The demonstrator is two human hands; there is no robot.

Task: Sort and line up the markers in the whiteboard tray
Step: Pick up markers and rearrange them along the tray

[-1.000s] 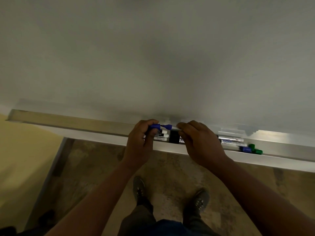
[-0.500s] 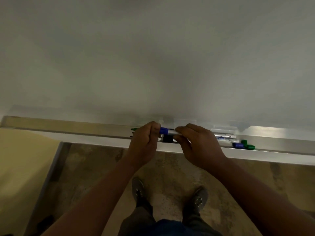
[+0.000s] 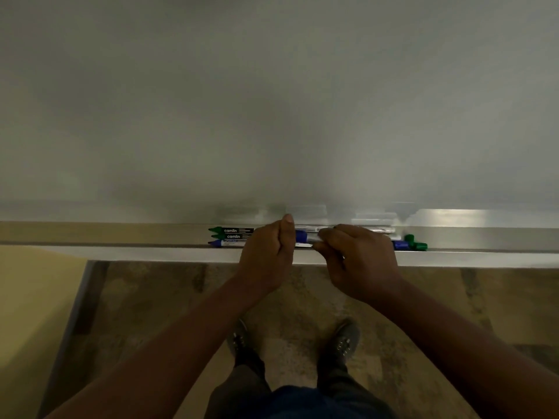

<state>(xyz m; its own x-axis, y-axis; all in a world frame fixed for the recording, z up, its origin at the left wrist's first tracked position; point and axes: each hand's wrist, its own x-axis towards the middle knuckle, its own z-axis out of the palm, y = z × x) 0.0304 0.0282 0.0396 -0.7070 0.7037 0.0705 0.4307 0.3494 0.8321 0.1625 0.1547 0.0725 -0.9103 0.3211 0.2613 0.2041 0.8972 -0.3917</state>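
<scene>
The whiteboard tray runs across the head view under the whiteboard. Two green-capped markers and a blue-capped marker lie side by side in it, caps pointing left. My left hand is curled over their right ends, thumb up. A blue-capped marker shows between my hands; my right hand pinches its barrel. Blue and green marker ends stick out right of my right hand. Whether my left hand grips anything is hidden.
Below the tray lie a brownish floor and my two shoes. A yellow surface sits at the lower left.
The view has shifted so the tray sits level. My left hand has slid right along the tray, uncovering three markers lined up on its left. My right hand keeps hold of the blue-capped marker.
</scene>
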